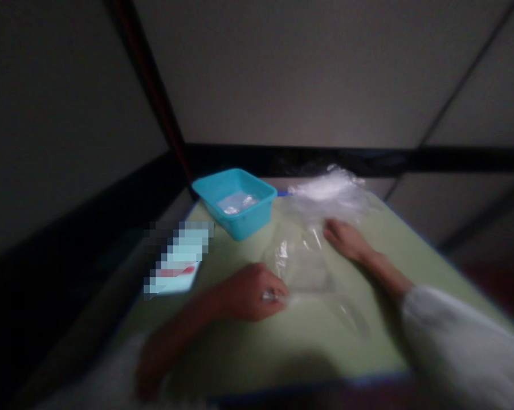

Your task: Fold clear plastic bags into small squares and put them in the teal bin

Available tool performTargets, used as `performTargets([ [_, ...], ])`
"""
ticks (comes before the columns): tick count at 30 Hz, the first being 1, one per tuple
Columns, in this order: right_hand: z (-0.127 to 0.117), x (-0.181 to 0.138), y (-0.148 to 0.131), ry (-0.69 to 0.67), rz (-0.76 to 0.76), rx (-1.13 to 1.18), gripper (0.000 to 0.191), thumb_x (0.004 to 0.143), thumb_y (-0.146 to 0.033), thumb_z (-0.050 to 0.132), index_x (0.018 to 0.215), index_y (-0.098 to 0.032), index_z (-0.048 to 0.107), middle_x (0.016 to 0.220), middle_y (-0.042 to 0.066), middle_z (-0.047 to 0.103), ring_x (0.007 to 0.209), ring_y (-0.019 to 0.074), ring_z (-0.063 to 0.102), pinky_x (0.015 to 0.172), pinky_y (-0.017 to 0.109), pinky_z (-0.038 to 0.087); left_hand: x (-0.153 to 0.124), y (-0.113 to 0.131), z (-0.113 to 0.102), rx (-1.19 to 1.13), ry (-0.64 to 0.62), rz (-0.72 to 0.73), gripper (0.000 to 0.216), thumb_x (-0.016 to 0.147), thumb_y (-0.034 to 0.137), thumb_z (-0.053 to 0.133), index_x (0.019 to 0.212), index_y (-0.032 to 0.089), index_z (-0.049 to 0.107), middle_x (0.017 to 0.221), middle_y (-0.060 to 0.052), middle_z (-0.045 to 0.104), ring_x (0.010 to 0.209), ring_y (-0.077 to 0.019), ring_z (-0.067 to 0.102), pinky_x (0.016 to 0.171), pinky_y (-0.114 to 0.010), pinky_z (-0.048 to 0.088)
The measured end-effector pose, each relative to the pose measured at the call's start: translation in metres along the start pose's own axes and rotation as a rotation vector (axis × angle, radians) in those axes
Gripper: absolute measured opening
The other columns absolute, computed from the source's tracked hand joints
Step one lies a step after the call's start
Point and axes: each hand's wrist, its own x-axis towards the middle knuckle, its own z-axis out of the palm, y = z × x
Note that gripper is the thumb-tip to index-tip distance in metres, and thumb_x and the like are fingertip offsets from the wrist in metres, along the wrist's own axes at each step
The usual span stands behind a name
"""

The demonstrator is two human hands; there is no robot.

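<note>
A clear plastic bag (310,273) lies spread out between my hands, with a pale flat patch inside its outline. My left hand (255,291) is closed at the bag's near left edge, pinching the film. Something small and shiny shows at its fingers; whether it is a ring or a fold of film I cannot tell. Farther off, my right hand (346,238) has its fingers curled together on the bag's far right part. Blur hides its exact fingertips. Behind that hand sits a heap of clear plastic bags (329,191).
A turquoise plastic basket (251,225) stands at the far left of the pale green table (235,353), with clear plastic packets (239,202) inside. Left of it is a light, pixelated sheet with a red mark (178,270). Grey wall panels (304,74) rise behind the table.
</note>
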Motion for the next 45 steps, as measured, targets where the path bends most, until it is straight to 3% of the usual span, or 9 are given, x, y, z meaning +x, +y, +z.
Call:
performTargets([
  [4,0.000,0.001,0.007,0.079,0.054,-0.033,0.027,0.091,-0.029,0.040,0.101,-0.012,0.058,0.096,0.016,0.066,0.086,0.0260,0.061,0.078,0.035,0.043,-0.001,0.005,-0.011,-0.362,-0.153,-0.126,0.039,0.076,0.044,0.061,0.100,0.014,0.069,0.075,-0.004,0.072,0.054,-0.0113,0.056,0.052,-0.020,0.039],
  [9,-0.013,-0.006,-0.011,0.163,-0.027,-0.003,0.021,0.089,-0.025,0.042,0.098,-0.015,0.058,0.103,0.014,0.063,0.093,0.0241,0.058,0.083,0.033,0.042,0.008,-0.007,-0.003,-0.241,0.451,-0.422,0.023,0.079,0.030,0.052,0.088,0.013,0.064,0.063,0.000,0.061,0.056,-0.0122,0.054,0.054,-0.021,0.039],
  [12,-0.022,-0.016,-0.032,0.084,-0.225,0.090,0.020,0.091,-0.032,0.044,0.094,-0.017,0.057,0.093,0.009,0.063,0.084,0.0198,0.059,0.075,0.029,0.044,0.010,-0.020,0.007,-0.116,0.590,-0.523,0.027,0.074,0.025,0.056,0.097,0.014,0.059,0.069,0.000,0.057,0.064,-0.0142,0.054,0.063,-0.026,0.043],
  [19,-0.023,-0.038,-0.071,-0.132,-0.573,0.068,0.028,0.087,-0.032,0.053,0.110,-0.016,0.053,0.093,0.009,0.064,0.086,0.0217,0.060,0.078,0.035,0.045,0.011,-0.031,0.027,-0.238,0.543,-0.501,0.044,0.067,0.016,0.059,0.110,0.016,0.048,0.077,0.002,0.054,0.075,-0.0145,0.055,0.073,-0.027,0.045],
  [27,-0.028,-0.035,-0.062,-0.034,-0.400,-0.097,0.029,0.087,-0.015,0.043,0.115,-0.012,0.052,0.090,0.012,0.067,0.078,0.0226,0.063,0.072,0.035,0.046,0.011,-0.029,0.027,-0.196,0.494,-0.517,0.050,0.067,0.008,0.054,0.116,0.017,0.047,0.066,0.006,0.048,0.058,-0.0102,0.047,0.057,-0.022,0.039],
  [31,-0.033,-0.041,-0.072,-0.121,-0.561,-0.020,0.029,0.091,-0.031,0.047,0.114,-0.014,0.054,0.099,0.012,0.065,0.090,0.0234,0.061,0.080,0.035,0.046,0.009,-0.021,0.026,0.045,0.593,-0.394,0.038,0.069,0.009,0.055,0.106,0.019,0.053,0.089,-0.001,0.055,0.080,-0.0153,0.053,0.075,-0.029,0.047],
  [35,-0.025,-0.047,-0.084,-0.174,-0.674,-0.003,0.033,0.093,-0.027,0.044,0.123,-0.015,0.048,0.103,0.011,0.065,0.095,0.0231,0.060,0.085,0.036,0.045,0.007,-0.009,0.029,0.157,0.436,-0.213,0.029,0.080,0.012,0.049,0.107,0.017,0.056,0.109,-0.008,0.058,0.107,-0.0205,0.052,0.096,-0.037,0.043],
  [39,-0.021,-0.045,-0.083,-0.131,-0.572,-0.072,0.033,0.092,-0.017,0.039,0.124,-0.018,0.048,0.100,0.010,0.067,0.086,0.0216,0.063,0.080,0.033,0.045,0.006,-0.003,0.035,0.204,0.194,-0.245,0.047,0.084,0.019,0.051,0.129,0.010,0.044,0.136,-0.014,0.045,0.128,-0.0235,0.040,0.108,-0.039,0.034],
  [45,-0.040,-0.040,-0.059,0.012,-0.020,-0.357,0.046,0.074,-0.010,0.051,0.120,-0.015,0.050,0.082,0.012,0.069,0.071,0.0252,0.063,0.063,0.032,0.042,0.004,-0.004,0.040,0.359,0.062,-0.224,0.065,0.085,0.034,0.054,0.139,0.006,0.033,0.150,-0.018,0.026,0.140,-0.0261,0.020,0.114,-0.043,0.024],
])
